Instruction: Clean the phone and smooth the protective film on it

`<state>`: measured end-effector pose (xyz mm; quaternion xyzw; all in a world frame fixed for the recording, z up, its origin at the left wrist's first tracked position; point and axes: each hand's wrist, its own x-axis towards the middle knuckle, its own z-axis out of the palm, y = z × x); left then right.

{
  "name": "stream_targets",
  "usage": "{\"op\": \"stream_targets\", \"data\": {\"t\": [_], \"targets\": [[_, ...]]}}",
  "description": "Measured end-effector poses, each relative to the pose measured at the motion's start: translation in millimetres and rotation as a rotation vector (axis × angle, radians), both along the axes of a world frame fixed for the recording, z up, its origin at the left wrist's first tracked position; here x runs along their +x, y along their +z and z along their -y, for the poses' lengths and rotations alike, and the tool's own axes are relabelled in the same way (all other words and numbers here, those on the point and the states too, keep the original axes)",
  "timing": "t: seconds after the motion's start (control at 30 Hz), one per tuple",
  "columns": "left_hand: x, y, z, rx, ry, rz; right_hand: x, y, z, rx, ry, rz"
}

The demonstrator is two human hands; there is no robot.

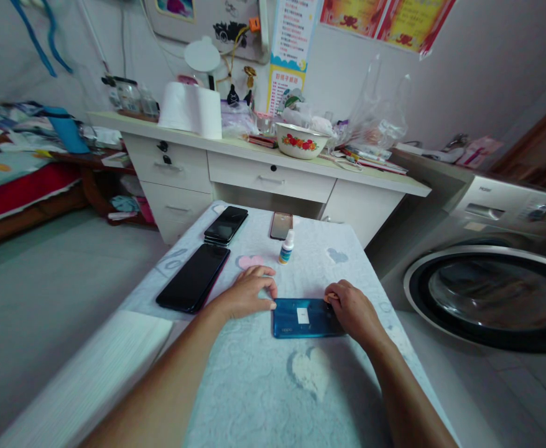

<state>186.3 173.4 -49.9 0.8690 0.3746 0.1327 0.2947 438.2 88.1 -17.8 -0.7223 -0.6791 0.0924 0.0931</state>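
Observation:
A blue phone lies back up on the cloth-covered table, with a small white sticker on its back. My left hand rests at the phone's upper left corner, thumb and fingers apart, holding nothing. My right hand is closed over the phone's right end, its fingers pinched on a small orange piece. Beyond the phone stands a small white spray bottle with a blue and orange label.
Left of my left hand lies a large black phone; behind it are stacked phones. Another phone lies at the table's far edge. A white desk stands beyond, a washing machine at right. White paper lies at the left.

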Motion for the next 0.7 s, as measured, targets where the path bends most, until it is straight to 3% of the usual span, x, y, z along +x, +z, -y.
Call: {"op": "stream_targets", "data": {"t": [0.47,0.7], "targets": [[0.1,0.6,0.3,-0.002,0.005,-0.003,11.7,1.9,1.9,-0.018,-0.078,0.022],[0.2,0.3,0.4,-0.002,0.005,-0.008,1.7,-0.3,2.7,0.001,-0.065,0.059]]}}
